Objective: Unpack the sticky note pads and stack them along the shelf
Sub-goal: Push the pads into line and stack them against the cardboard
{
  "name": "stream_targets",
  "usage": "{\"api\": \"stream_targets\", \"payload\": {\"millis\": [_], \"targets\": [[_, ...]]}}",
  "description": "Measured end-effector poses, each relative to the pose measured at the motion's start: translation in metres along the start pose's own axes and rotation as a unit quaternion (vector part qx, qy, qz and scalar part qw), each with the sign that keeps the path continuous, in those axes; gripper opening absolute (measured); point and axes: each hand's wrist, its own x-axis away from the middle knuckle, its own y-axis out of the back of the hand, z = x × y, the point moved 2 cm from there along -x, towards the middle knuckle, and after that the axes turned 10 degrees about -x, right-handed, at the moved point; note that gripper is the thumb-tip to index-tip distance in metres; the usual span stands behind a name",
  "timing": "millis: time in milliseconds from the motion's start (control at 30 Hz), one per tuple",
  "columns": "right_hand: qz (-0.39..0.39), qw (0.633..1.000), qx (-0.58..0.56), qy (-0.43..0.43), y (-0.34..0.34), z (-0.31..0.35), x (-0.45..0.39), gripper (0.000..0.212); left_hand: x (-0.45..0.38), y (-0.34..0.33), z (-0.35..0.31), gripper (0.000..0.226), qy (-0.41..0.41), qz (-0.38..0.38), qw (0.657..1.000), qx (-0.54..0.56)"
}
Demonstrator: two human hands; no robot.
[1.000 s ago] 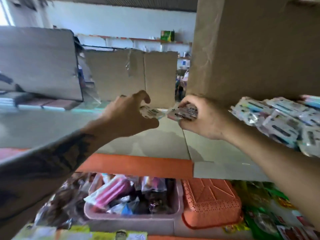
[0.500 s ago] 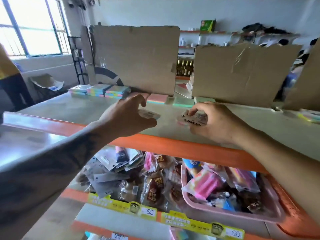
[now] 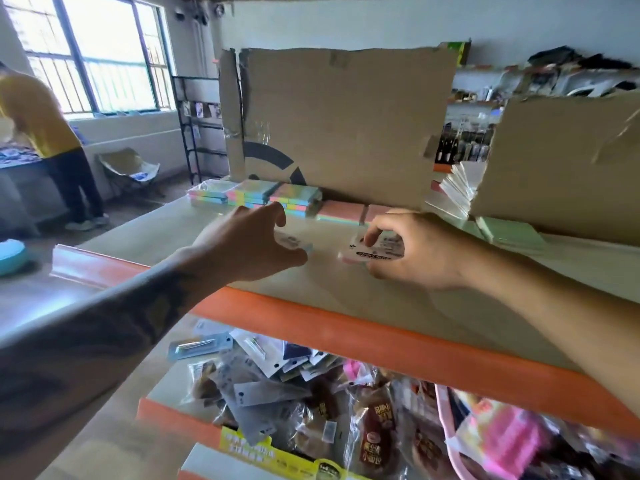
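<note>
So both hands are out over the top shelf [image 3: 346,292], each with its own wrapped pad. Left hand [image 3: 249,247] has its fingers curled round a small pad [image 3: 294,243] — thumb under, index arched over the top, and most of the pad is hidden behind the hand, only the right end pokes out. Right hand [image 3: 415,251] pinches the other pad [image 3: 375,252], the one with a white label and black print, fingertips pressing on its top near the left corner. Can't tell if that one is resting on the shelf or just above it, pretty blurry there.

Just beyond the left hand's fingertips, a row of pastel stacks [image 3: 256,194] sits against the cardboard [image 3: 346,126]. Beyond the right hand's fingers there's a pink stack [image 3: 341,211], and further to its right some green pads [image 3: 512,233] under a second cardboard sheet.

Below both wrists, on the lower shelf — a heap of snack packets [image 3: 311,410] and a pink basket [image 3: 446,427]. Far off past the left arm, someone in a yellow shirt [image 3: 38,116] stands by the window.
</note>
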Motion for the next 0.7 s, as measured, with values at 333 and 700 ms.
{"api": "stream_targets", "payload": {"millis": [333, 700], "targets": [[0.037, 0.999, -0.015, -0.003, -0.009, -0.010, -0.006, 0.035, -0.020, -0.003, 0.000, 0.086, -0.117, -0.028, 0.963, -0.240], [0.008, 0.983, 0.084, -0.162, 0.011, -0.032, -0.061, 0.054, -0.079, -0.011, -0.061, 0.050, -0.244, 0.071, 0.967, 0.010]]}}
